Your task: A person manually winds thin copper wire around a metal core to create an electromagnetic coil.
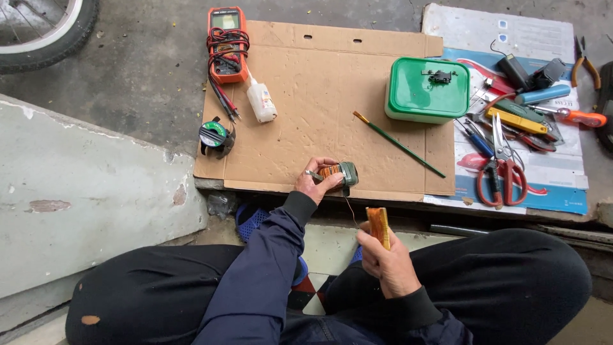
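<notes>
Coil: small copper-wound motor part [338,173], on the near edge of the cardboard sheet [306,96]
Left hand [314,183]: gripping the coil
Right hand [388,259]: clasping an orange flat block [378,226], nearer the body than the cardboard
Wire: thin strand [350,209] between coil and block
Brush [399,145]: on the cardboard, beyond the coil

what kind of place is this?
Probably an informal floor-level repair spot outdoors or in a garage: bare concrete floor, a cardboard sheet as work surface, a multimeter, scissors.
</notes>
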